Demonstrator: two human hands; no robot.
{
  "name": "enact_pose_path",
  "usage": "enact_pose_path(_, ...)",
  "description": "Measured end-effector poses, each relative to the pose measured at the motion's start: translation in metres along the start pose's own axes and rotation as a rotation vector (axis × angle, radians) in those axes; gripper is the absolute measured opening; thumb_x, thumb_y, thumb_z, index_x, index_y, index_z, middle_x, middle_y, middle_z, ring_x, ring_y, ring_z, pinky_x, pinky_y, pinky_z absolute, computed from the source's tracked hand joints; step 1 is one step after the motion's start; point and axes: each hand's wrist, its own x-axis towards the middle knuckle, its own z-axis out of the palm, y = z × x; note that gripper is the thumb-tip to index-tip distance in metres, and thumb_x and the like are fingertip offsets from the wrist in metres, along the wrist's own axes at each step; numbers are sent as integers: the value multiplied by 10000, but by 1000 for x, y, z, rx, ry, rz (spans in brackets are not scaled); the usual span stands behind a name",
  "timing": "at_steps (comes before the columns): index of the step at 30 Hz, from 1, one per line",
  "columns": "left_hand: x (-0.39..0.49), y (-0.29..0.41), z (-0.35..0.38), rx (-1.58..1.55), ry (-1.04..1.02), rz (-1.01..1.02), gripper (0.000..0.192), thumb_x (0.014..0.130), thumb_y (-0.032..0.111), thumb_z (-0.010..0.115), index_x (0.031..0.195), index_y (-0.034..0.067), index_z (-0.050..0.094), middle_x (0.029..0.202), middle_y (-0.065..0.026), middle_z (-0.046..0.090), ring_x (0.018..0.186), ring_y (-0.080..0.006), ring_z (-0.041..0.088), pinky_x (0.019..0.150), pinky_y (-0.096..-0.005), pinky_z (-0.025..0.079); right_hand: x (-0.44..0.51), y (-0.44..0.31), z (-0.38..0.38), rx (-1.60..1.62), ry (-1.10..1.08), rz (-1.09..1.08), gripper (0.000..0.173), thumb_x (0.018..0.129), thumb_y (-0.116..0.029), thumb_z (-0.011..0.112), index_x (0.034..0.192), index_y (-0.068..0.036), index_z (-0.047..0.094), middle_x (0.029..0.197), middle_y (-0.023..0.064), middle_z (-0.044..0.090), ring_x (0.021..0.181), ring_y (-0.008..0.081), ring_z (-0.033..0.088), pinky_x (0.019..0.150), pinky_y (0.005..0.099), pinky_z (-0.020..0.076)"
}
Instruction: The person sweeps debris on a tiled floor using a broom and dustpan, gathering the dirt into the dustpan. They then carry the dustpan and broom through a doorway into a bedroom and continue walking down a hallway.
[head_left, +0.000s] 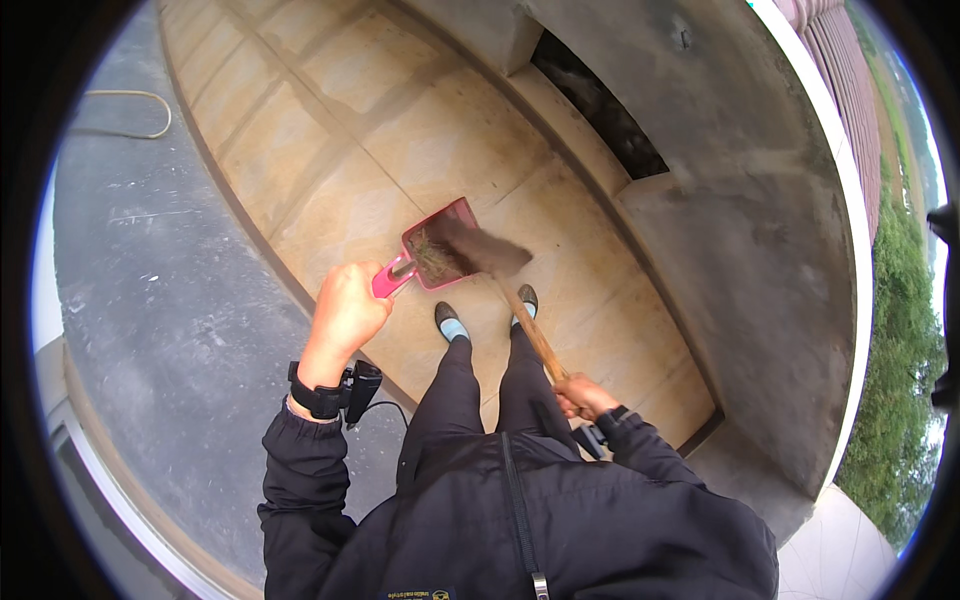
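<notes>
My left hand (351, 311) grips the handle of a pink dustpan (457, 281), which is low over the tiled floor in front of my feet. Dry plant debris (431, 256) lies in the pan near its handle end. With my right hand (583, 396) I hold the wooden handle (536, 330) of a broom, close to my right thigh. The broom's dark bristle head (491, 247) is blurred and reaches across the pan's open side, hiding part of its inside. Whether the bristles touch the pan, I cannot tell.
Tan tiles (360, 135) stretch ahead between a grey wall (150, 247) at left and a grey concrete parapet (750, 210) at right. The parapet has a rectangular opening (600, 105). A pale hose or cable loop (166, 116) shows at upper left. Trees (892, 345) stand beyond the parapet.
</notes>
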Motion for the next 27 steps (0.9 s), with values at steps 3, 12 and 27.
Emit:
enact_pose_path(3,-3,-6,0,56,45,91,163,645,66,693,775,-15,637,708,-244,596,716,-424,592,636,-445,466,-41,-14,-25,-83,-71,89,207,879,-135,519,703,-35,475,520,31,488,355,123,451,322,259,359)
enact_pose_path(12,-20,-37,6,-109,15,-120,151,656,53,705,784,-6,650,708,-223,617,689,-374,626,622,-408,477,-29,-55,-48,-184,122,-77,227,859,-195,514,658,-91,499,501,-1,509,361,89,484,276,210,246)
enact_pose_path(27,-16,-21,13,-76,80,-228,177,680,106,681,826,10,653,783,-233,623,793,-416,610,689,-442,484,63,-45,-10,-285,25,-35,154,767,-81,546,666,22,492,490,107,480,374,201,477,349,357,396)
